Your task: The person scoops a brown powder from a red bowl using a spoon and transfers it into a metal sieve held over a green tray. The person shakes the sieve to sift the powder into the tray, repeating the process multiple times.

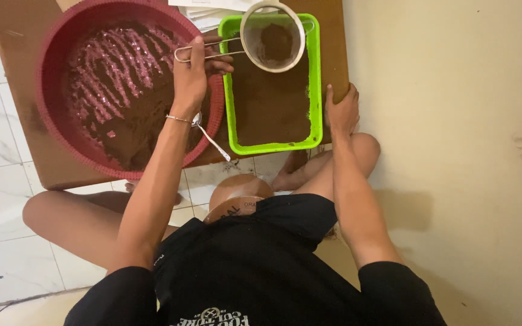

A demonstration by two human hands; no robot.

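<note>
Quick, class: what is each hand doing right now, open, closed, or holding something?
Left hand: closed on the sieve handle, over the green tray.
Right hand: open, holding nothing, resting on the table edge beside the tray.

A round brown container point(238, 198) with a paler lid band bearing dark lettering sits on the white floor tiles between the seated person's legs, just below the low table's edge. White printed lettering and a round emblem point(212, 317) mark the chest of the person's black shirt.
</note>
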